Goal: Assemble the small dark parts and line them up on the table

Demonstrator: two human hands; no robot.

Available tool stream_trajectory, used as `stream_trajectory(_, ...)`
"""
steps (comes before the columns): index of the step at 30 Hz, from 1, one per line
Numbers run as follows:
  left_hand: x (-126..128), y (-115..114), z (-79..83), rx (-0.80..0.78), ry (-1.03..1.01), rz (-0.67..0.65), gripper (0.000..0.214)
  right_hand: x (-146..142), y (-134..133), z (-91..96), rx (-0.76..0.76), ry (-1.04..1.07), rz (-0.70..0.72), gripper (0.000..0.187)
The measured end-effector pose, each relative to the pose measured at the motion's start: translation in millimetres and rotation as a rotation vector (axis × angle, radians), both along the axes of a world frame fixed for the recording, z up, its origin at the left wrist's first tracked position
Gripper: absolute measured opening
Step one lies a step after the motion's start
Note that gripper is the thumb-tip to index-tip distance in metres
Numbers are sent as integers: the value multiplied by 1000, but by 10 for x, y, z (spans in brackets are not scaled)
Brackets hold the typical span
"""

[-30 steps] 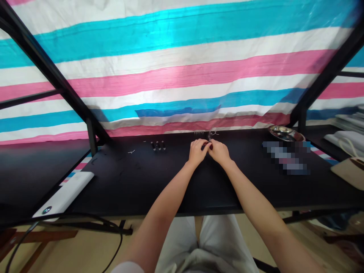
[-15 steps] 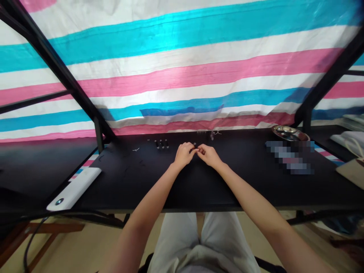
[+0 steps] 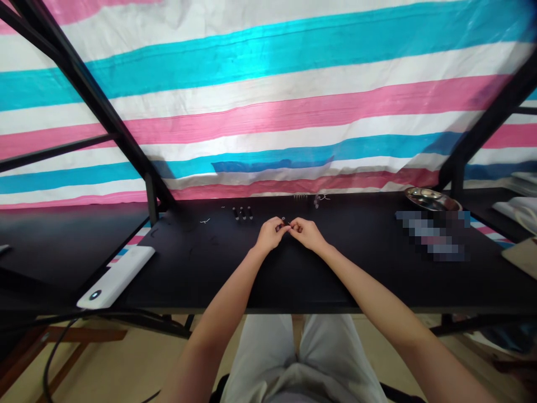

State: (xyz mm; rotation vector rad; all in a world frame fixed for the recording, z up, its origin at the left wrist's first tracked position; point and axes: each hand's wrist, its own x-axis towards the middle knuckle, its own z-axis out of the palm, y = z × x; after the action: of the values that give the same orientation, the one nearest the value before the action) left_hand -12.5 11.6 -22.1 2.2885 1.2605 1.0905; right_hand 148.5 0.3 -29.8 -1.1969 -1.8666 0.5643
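Over the middle of the black table, my left hand (image 3: 269,234) is closed with its fingers curled around a small dark piece with a light end (image 3: 285,223). My right hand (image 3: 307,234) is closed in a pinch beside it, the fingertips of both hands nearly meeting. What my right fingers pinch is too small to make out. Left of the hands stand three small black cylinders with silvery ends (image 3: 242,214). Beyond the hands, several tiny light pieces (image 3: 300,197) form a row near the back edge, with a small clear object (image 3: 316,202) beside them.
White scraps (image 3: 205,220) lie on the table (image 3: 201,274) at left. A long white box (image 3: 119,277) rests on the left edge, near a black cable (image 3: 50,358). At the right back sits a shiny metal dish (image 3: 434,200). Behind hangs a striped sheet (image 3: 268,101) between dark frame posts.
Both hands have drawn slightly nearer to me, still together. The small dark piece now shows more clearly between them. The whole view has shifted a little.
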Motion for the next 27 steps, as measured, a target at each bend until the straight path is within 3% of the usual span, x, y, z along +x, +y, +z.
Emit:
stream_trajectory(6, -33, -17, 64, -84, 180, 295, 23, 3, -6, 14, 24, 6, -14, 16)
stream_trajectory(12, -124, 151, 140, -246, 372, 600, 25, 34, 16, -11, 27, -5, -16, 18)
stream_trajectory(18, -235, 314, 132, -307, 426, 674, 25, 62, 26, -17, 37, 1, 0, 18)
stream_trajectory(27, -265, 304, 187, -316, 441, 710, 24, 60, 9, 13, 32, -52, 6, 19)
